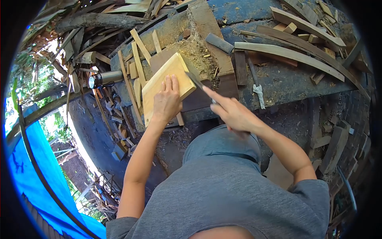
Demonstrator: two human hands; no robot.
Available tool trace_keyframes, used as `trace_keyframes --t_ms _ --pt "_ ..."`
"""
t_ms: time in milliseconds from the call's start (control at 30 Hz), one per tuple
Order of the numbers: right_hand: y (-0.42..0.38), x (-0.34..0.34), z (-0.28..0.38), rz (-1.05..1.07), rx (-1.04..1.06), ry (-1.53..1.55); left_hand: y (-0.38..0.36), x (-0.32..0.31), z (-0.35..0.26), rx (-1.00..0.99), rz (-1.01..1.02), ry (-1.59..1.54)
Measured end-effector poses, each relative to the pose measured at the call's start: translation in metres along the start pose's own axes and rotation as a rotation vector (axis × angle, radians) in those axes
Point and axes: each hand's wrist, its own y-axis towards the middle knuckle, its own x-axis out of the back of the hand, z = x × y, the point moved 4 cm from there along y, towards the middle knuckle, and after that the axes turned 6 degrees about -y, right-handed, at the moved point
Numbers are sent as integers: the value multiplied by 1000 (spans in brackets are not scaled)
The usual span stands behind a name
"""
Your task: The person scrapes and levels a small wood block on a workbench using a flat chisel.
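Scraps of timber crowd an open-sided work area, where a blue tarp [43,167] and green foliage [34,75] show in bright daylight on my left and a dark, worn workbench [278,87] stretches out before me. On the near part of the bench, a pale yellow wooden board [154,84] lies at a slant, over a flat brown panel [199,103], as I bend above it in a grey shirt [223,191]. My left hand [168,101] is spread on the board's upper face, palm down, fingers extended and close together, pointing away from me. My right hand [234,113] is closed around the mostly hidden handle of a dark flat-bladed tool [193,79], index finger stretched along it; the blade lies at the board's right-hand edge, though whether it touches the wood I cannot tell. Sawdust and shavings [197,49] lie heaped just beyond the board, with a grey oblong block [219,43] to the right of the heap. Nearer my right side, a narrow metal tool with a white-wrapped handle [258,95] rests by the bench's front edge, below a long curved strip of wood [294,57] that sweeps toward the right. Thin wooden sticks [128,81] lie to the left of the board, and past them a metal cylinder [111,77] rests on its side, its round end facing left. Offcuts [124,139] litter the ground below the bench.
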Motion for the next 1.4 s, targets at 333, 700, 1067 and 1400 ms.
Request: trace_keyframes --t_ms 333,700,1067,1400 --pt "50 2 -3 -39 -1 41 6 12 0 15 24 -23" --pt "50 5 -4 33 -39 46 0 4 7 -18 26 -19" --pt "46 10 5 18 12 23 1 8 11 -57 -9 -18" --pt "64 5 -8 -24 -17 95 2 14 15 2 50 -70"
